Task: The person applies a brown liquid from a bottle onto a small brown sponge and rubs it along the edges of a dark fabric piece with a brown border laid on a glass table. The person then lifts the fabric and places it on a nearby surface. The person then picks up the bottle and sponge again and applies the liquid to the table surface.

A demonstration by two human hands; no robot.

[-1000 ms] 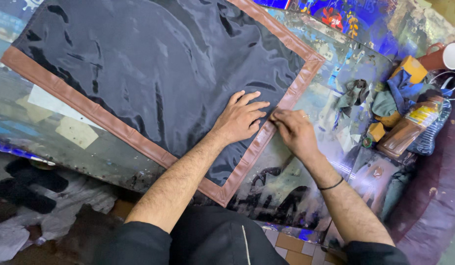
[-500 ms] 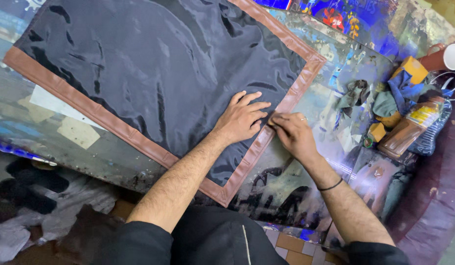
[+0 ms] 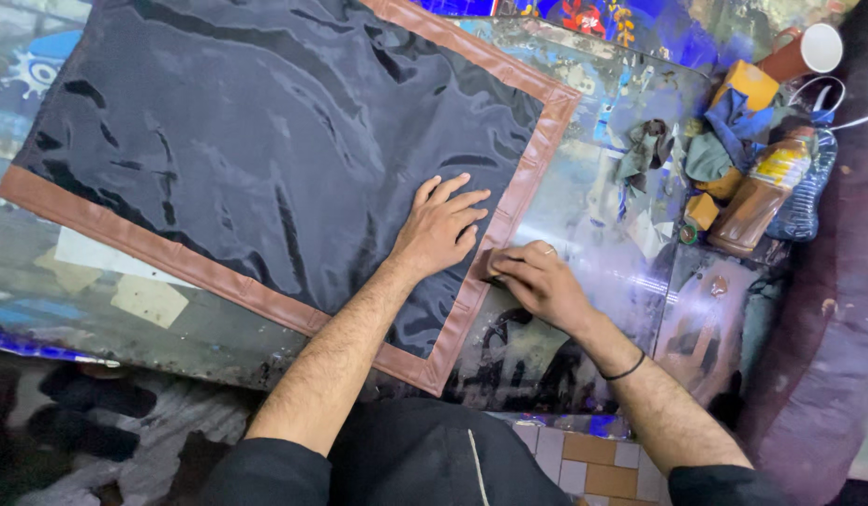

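Pressing flat on a large sheet of glossy dark navy fabric, the left hand lies palm down with its fingers spread, near the sheet's right edge. This sheet covers most of the worktable, a glass-like top with colourful painted pictures under it, and it carries a brown leather-like border strip along its edges, running up the right side to a mitred corner at the top right and along the lower left side to another corner near the person's body. The right hand rests just beside the left one, on the right border strip, its fingers bunched together and pressing down on the strip's edge; whether it holds a small tool under the fingers cannot be told. A thin dark band circles the right wrist, and both forearms emerge from dark sleeves.

At the table's right end, well apart from the hands, lies a cluster of things: a brown plastic bottle with a yellow label on its side, a clear ribbed bottle touching it, crumpled blue and grey rags, and an orange tube with a white round end. Pale paper patches show beneath the glass left of the sheet.
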